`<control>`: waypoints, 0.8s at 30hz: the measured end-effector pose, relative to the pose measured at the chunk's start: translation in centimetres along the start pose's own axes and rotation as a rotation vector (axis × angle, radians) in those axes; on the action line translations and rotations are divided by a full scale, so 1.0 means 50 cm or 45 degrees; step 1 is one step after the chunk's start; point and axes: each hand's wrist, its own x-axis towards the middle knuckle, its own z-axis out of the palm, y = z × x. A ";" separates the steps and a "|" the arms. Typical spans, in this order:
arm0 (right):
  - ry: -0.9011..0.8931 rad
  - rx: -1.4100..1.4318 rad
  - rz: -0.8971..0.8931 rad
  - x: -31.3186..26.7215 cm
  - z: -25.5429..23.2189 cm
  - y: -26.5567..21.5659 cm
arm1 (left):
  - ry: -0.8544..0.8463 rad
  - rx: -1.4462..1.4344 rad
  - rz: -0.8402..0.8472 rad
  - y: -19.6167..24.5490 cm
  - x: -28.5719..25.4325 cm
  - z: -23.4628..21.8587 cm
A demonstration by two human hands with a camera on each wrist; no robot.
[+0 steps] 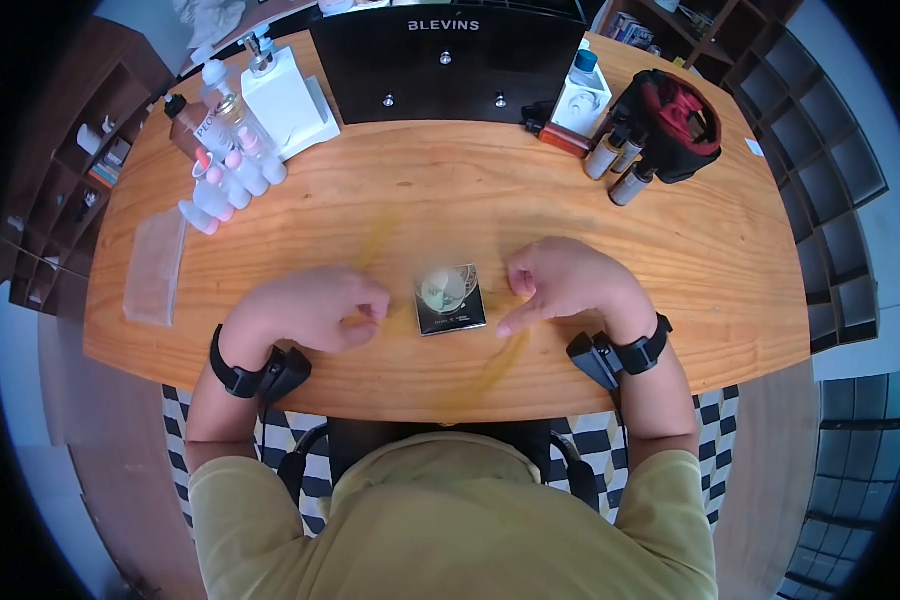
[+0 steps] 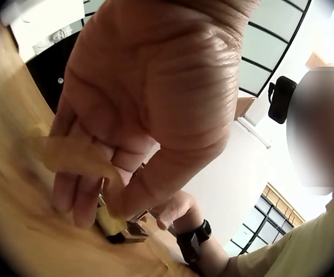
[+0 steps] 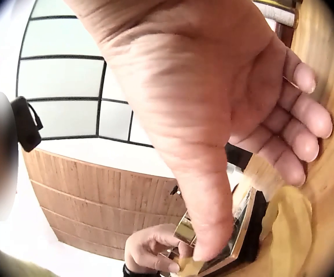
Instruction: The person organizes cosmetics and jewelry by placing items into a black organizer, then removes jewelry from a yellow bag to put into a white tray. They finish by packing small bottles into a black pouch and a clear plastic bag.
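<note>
A small dark square box (image 1: pixel 450 322), with a pale round shape and light lettering on top, lies between the hands on the wooden table. The left hand (image 1: pixel 320 305) is at its left, thumb and fingers curled, pinching a sheer yellow ribbon (image 2: pixel 77 157) that trails past the fingers. Another stretch of ribbon (image 1: pixel 498 375) runs along the table below the right hand, blurred. Right of the box, the right hand (image 1: pixel 570 285) has its thumb spread from its fingers. In the right wrist view the ribbon (image 3: pixel 288 231) stands beside the box, near the fingertips.
A black case marked BLEVINS (image 1: pixel 445 65) stands at the back. Several bottles (image 1: pixel 232 180) and a white dispenser (image 1: pixel 280 100) are at the left, by a clear flat case (image 1: pixel 156 265). At back right are a black-and-red bag (image 1: pixel 660 115) and small bottles (image 1: pixel 630 185).
</note>
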 end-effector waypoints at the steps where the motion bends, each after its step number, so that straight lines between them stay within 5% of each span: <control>1: -0.003 -0.043 -0.005 -0.002 0.000 -0.006 | -0.051 -0.050 -0.084 0.002 -0.001 -0.003; 4: -0.035 -0.120 -0.074 0.011 0.021 0.014 | 0.430 0.071 0.218 -0.011 0.010 0.023; 7: -0.029 0.029 -0.138 0.015 0.016 0.032 | 0.600 0.006 0.453 0.019 0.032 0.035; 17: -0.152 0.742 -0.145 0.019 -0.017 0.053 | 0.552 -0.405 0.550 0.006 0.079 0.055; 24: 0.130 1.095 -0.266 0.017 -0.014 0.039 | 0.518 -0.419 0.480 0.001 0.085 0.060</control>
